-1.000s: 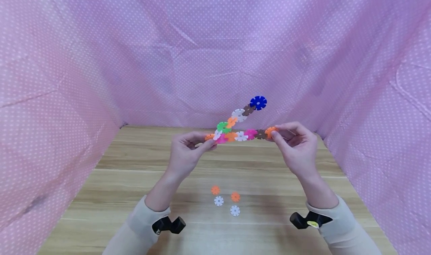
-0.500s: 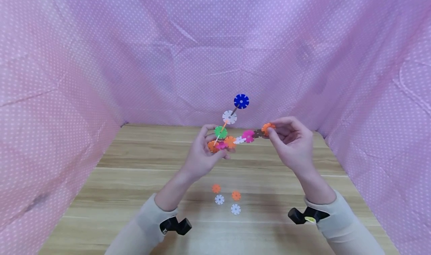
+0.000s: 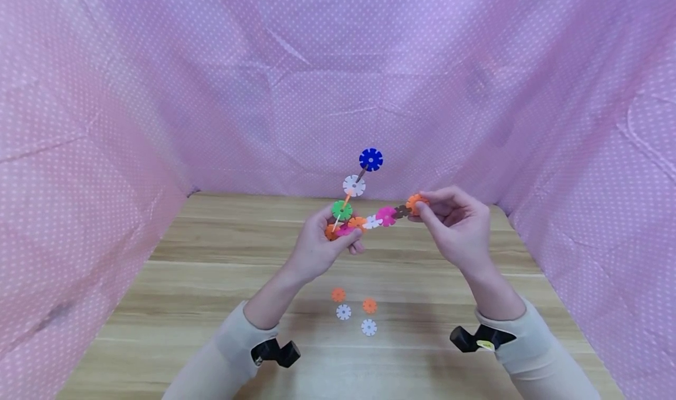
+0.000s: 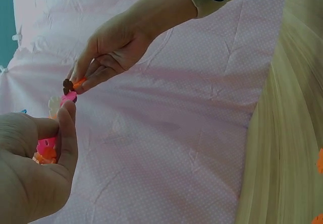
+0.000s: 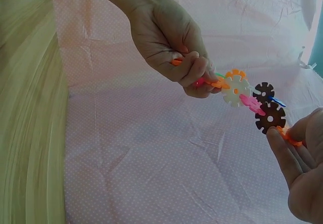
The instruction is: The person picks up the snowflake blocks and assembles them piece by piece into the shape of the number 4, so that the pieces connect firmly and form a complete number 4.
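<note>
Between my hands hangs a chain of interlocking notched plastic discs, bent in a V above the table. My left hand [image 3: 317,244] grips it near the bend, around the pink and orange discs. From there one arm rises through a green disc [image 3: 341,210], a white disc [image 3: 354,185] and a brown one to a blue disc [image 3: 371,159] at its tip. The other arm runs right through a pink disc [image 3: 386,216] and a brown disc [image 5: 270,118]. My right hand [image 3: 459,230] pinches the orange disc [image 3: 415,204] at that end. Left fingers partly hide the bend.
Below the hands, two loose orange discs [image 3: 338,295] and two white discs [image 3: 368,328] lie flat on the wooden table [image 3: 211,282]. Pink dotted cloth [image 3: 338,95] encloses the table at the back and both sides.
My left hand has shifted right and slightly down, taking a fuller hold at the bend. The arm with the blue disc has swung left and turned. My right hand has moved slightly left.
</note>
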The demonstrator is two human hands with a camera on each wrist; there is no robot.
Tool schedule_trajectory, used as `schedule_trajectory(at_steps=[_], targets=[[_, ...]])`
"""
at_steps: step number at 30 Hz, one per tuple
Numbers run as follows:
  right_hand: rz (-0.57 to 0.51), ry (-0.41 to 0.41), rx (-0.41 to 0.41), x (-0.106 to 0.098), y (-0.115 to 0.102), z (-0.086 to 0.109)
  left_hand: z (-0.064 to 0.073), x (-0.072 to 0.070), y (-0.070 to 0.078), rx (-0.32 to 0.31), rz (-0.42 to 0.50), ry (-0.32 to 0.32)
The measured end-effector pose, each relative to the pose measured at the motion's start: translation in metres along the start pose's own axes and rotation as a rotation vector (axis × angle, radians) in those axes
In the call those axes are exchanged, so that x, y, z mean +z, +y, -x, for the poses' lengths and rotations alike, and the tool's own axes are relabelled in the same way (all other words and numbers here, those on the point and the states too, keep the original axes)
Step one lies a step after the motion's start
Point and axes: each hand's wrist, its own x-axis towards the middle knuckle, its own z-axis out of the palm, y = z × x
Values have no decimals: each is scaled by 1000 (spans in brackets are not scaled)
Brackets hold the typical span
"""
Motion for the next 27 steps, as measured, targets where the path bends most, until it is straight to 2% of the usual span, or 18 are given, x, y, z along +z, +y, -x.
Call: schedule_trajectory(at_steps=[5,10,14,22,27], targets=[[36,-19,21,1,0,2,0,0,0,-37,-11,28],[35,-29,-21,5,2,4,-3,-1,-4,-63,2,68],[30,-11,-43,7,5,2,-5,-3,-6,-54,-4,68],[29,-1,-16,9,9,6,-4,-4,-10,-42,-24,42],[39,-9,-48,11,11,7,-6,-4,-11,-15,-29,42]])
